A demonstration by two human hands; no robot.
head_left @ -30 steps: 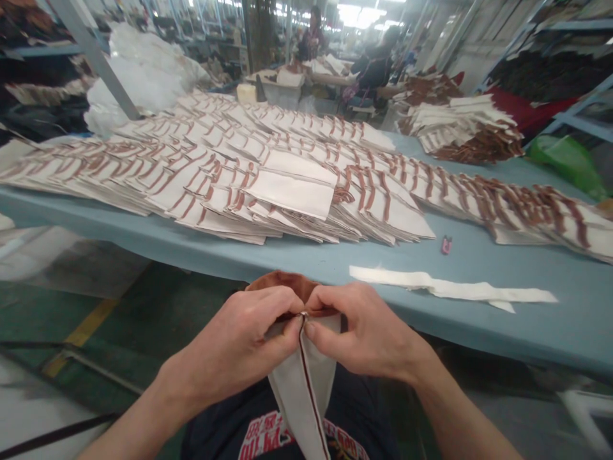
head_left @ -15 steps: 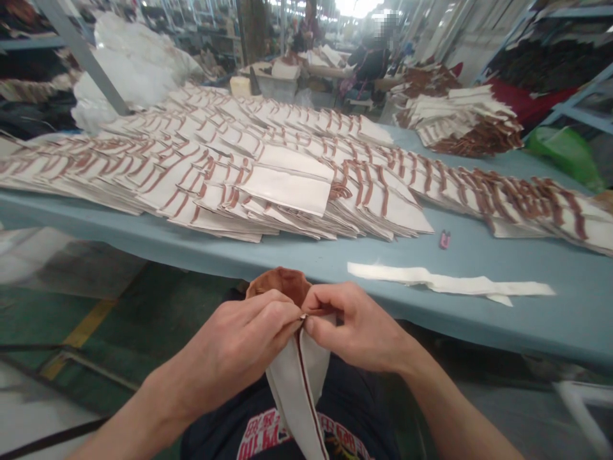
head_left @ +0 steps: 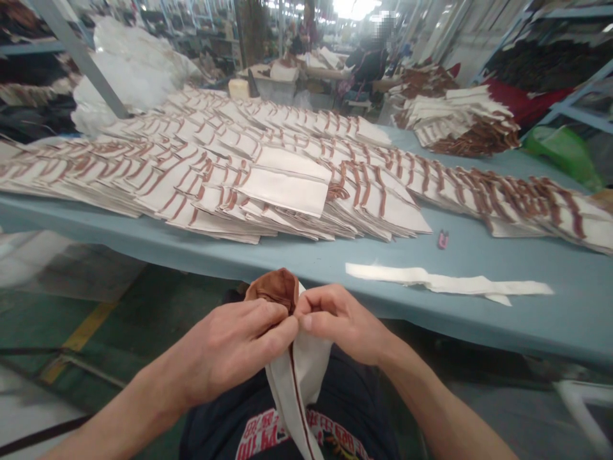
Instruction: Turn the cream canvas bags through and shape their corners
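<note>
Between my hands hangs a sewn fabric piece (head_left: 311, 364), off-white outside with brown lining showing at its top opening and a dark brown line down its seam. My left hand (head_left: 239, 338) pinches its upper edge at the seam, thumb and fingers pressed together. Right beside it, my right hand (head_left: 340, 322) pinches the same edge, fingertips almost touching those of the left. Whatever lies right under the fingertips is hidden. The piece hangs in front of my dark printed shirt (head_left: 268, 428), just short of the table edge.
Overlapping rows of similar white-and-brown fabric pieces (head_left: 287, 185) cover much of the blue table (head_left: 306, 259). Near its front lie a white fabric strip (head_left: 445, 279) and small pink thread snips (head_left: 443, 239). Another fabric pile (head_left: 464, 121) stands at the back right; a person (head_left: 368, 61) is beyond.
Both hands have shifted slightly left along with the fabric piece. Its brown top opening has folded narrower, and more of the white side shows behind my right fingers.
</note>
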